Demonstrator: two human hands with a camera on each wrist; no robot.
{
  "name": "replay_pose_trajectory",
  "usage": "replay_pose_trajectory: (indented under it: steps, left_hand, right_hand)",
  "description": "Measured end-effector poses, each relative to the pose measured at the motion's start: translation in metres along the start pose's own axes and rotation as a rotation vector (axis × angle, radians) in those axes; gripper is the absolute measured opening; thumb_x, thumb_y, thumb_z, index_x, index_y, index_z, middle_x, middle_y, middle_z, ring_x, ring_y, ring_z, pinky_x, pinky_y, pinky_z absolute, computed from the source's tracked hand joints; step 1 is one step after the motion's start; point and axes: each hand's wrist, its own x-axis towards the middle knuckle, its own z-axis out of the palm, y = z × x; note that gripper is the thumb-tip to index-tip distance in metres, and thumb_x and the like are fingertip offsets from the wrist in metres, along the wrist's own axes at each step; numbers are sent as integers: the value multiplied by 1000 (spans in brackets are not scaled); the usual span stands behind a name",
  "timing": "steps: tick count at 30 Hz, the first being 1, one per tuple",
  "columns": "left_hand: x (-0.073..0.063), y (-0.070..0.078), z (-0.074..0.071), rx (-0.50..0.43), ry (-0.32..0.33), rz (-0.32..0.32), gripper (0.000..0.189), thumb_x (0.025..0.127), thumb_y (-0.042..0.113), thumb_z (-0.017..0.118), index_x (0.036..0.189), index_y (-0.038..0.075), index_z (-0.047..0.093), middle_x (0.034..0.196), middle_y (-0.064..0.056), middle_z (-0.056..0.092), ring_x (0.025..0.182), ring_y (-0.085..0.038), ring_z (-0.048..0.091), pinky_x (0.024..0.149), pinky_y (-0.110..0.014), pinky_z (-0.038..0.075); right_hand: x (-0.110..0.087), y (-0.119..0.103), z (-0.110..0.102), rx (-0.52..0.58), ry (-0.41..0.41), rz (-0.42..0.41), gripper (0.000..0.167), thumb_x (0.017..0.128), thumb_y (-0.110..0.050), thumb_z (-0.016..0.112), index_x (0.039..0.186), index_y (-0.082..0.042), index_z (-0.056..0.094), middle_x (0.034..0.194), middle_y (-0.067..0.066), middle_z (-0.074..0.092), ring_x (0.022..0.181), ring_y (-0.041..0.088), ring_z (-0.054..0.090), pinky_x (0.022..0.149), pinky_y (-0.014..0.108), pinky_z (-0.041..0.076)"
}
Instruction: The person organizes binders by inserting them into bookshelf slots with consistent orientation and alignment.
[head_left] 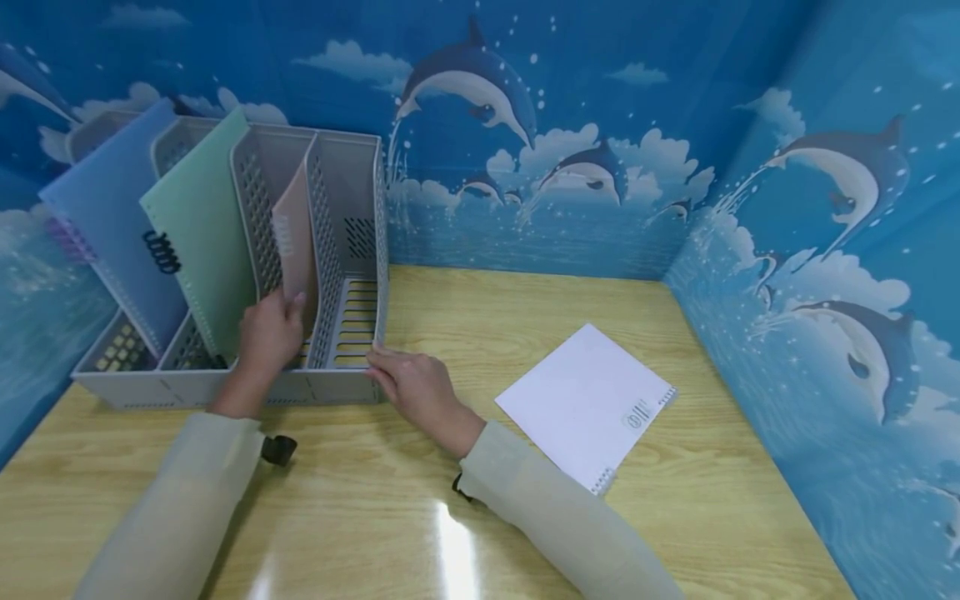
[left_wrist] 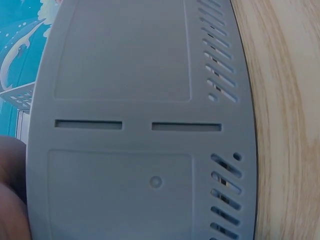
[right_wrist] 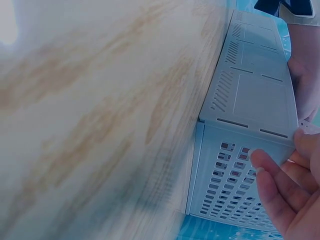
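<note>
Left hand on the pink notebook, right hand bracing the gray rack

You are at a wood-patterned table. On its left side stands a gray rack with four upright compartments. The pink notebook is in the third compartment from the left, between two perforated dividers, with its pale binding toward you. Your left hand reaches over the rack's low front wall and pinches the notebook's near edge low down, thumb on the right and bent fingers on the left; the fingertips are partly hidden. Your right hand grips the rack's near right corner, thumb on the rim and curled fingers against the holed side wall.

A blue notebook leans in the leftmost compartment and a green notebook in the next. A white notebook lies flat to the right, well apart from the rack.

The step in hand looks like settling the pink notebook into its slot. To do it well, hold the corner firmly so that the rack cannot slide, and guide the notebook parallel to the dividers. Mind the binding: its loops could snag in the perforations. Loosen your pinch only once you feel the lower edge resting evenly; whether it reaches the floor now, you cannot tell from these views.
</note>
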Motion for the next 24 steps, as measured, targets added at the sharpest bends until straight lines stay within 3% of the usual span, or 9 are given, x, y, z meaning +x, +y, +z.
replay_pose_trajectory:
  steps: [6,12,20,24]
  left_hand:
    - [0,-1,-1,45,-53,12,41,107,26,34,119,-8,52,102,-30,59,88,-43,57,70,-53,47]
    - [1,-2,-1,49,-86,46,42,106,24,36,135,-6,45,126,-33,54,110,-49,55,86,-60,47]
    - [0,-2,-1,51,-96,59,43,105,21,38,139,-6,41,129,-35,52,107,-50,56,76,-57,50]
    - [0,-1,-1,36,-91,48,46,104,19,41,143,-5,35,131,-36,49,109,-51,55,78,-57,52]
  right_hand:
    - [-1,0,1,18,41,-6,25,93,-29,65,113,-16,73,120,1,67,100,13,68,66,31,59]
    - [-1,1,2,28,49,-9,26,93,-29,65,114,-15,73,120,1,67,100,13,68,67,31,59]
    - [-1,2,3,32,47,-10,26,93,-29,66,113,-14,73,119,1,67,101,12,68,69,30,59]
    - [-1,2,3,26,42,-11,27,93,-29,66,113,-14,73,120,1,66,101,12,68,69,29,59]
